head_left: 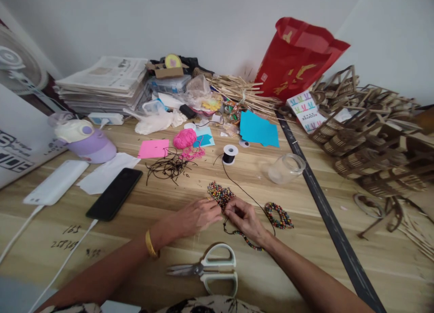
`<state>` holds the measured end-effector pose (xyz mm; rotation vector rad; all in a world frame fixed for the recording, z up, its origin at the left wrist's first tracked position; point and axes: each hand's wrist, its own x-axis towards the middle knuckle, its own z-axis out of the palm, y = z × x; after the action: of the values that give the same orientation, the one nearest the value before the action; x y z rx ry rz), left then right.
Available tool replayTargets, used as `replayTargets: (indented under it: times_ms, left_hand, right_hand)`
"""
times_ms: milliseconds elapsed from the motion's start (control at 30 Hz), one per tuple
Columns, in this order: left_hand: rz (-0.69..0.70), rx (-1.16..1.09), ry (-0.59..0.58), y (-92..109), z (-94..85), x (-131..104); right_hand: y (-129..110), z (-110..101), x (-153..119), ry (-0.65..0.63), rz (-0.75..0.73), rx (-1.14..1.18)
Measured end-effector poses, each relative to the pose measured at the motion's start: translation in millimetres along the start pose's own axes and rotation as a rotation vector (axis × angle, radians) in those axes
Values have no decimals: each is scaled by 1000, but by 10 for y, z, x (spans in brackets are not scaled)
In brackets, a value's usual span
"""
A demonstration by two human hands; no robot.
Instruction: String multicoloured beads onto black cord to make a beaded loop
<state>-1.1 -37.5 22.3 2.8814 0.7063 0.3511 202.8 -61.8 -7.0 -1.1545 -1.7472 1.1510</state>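
Note:
A heap of small multicoloured beads (pixel 220 193) lies on the wooden table in front of my hands. My left hand (pixel 200 215) rests palm down at its near edge, fingers stretched toward my right hand; its thumb is hidden. With thumb and finger pinched together, my right hand (pixel 244 219) holds the black cord close to the heap. A strand of threaded beads (pixel 249 243) on that cord curves beneath my right wrist. From there the cord runs up to a white spool of black cord (pixel 230 155). Right of my hand lies a coiled bead string (pixel 278 215).
Scissors (pixel 203 270) with white handles lie close to me. A glass jar (pixel 286 168) lies to the right, near woven baskets (pixel 379 154). Black cord scraps (pixel 167 166), pink yarn (pixel 185 139) and a phone (pixel 114 194) are on the left. A red bag (pixel 298 59) stands behind.

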Motion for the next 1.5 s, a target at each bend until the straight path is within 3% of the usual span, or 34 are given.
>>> replayTargets:
  times_ms: [200,500,800,933,1167,1267,1400,1500]
  left_hand:
    - [96,120,75,195,6,-158]
    - [110,220,64,123,167,-268]
    - [138,297,123,64,35,-402]
    - [86,272,112,-114,-34,-595]
    - [-287,253,125,-714,-157,-893]
    - [-392,77,206,-691,-160,-775]
    - [-510,-346,294,-395,-98,-392]
    - [-605,-719,270,-198,-67,-95]
  right_hand:
    - [23,-3,-2,6,-2,-19]
    - [32,2,-2,0,-5,19]
    - [37,-9,2,-8,-48,-1]
    - [45,-3,3,-15,-26,37]
    - [95,-5,10,-15,-38,50]
    - [85,-3,13,-7,-40,53]
    - [29,-6,17,7,-19,81]
    - [18,-7,17,13,0,95]
